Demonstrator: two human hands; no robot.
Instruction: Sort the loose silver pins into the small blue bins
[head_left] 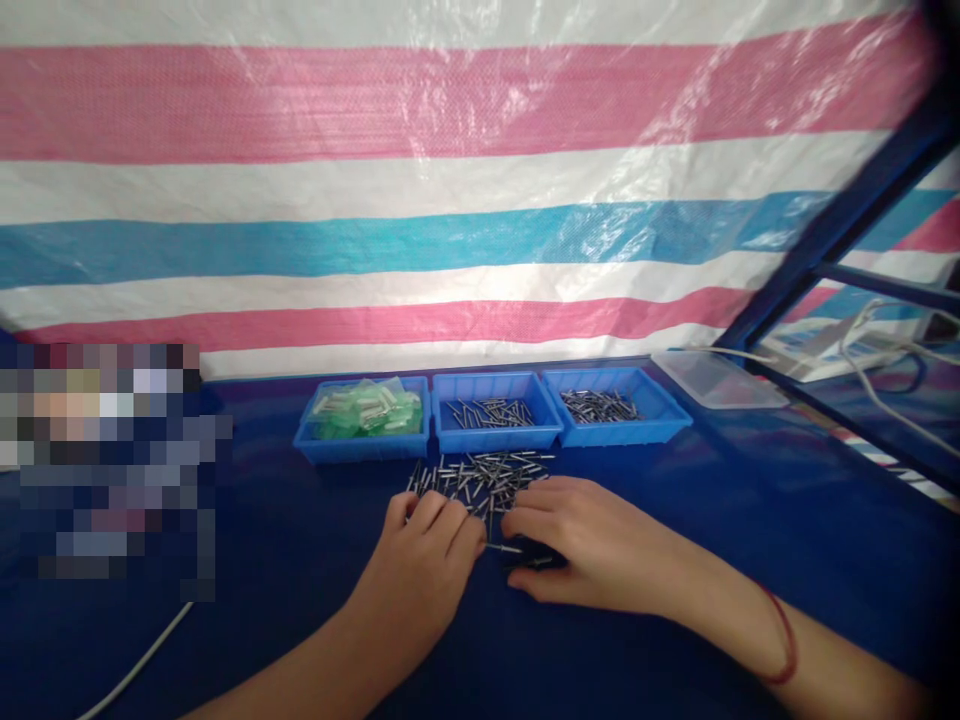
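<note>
Pins (487, 475) lie in a loose pile on the blue table (712, 520), just in front of the middle one of 3 blue trays (496, 438); both hands work at the pile's near edge. Handling here probably goes best with fingertips only, lifting 1 pin at a time and drawing it away from the pile so the rest are not scattered; wrists resting on the table should steady the pinch. Left hand (431, 545) sits at the pile's near left edge, knuckles up and fingers curled under; a single pin (504, 548) sticks out from beside its fingertips toward the other hand, but whether it is pinched or merely lying there I cannot tell. Right hand (577, 540) lies palm down at the pile's near right edge, fingers loosely bent and close together, over a small dark thing (536, 562); whether it grips that is hidden.
</note>
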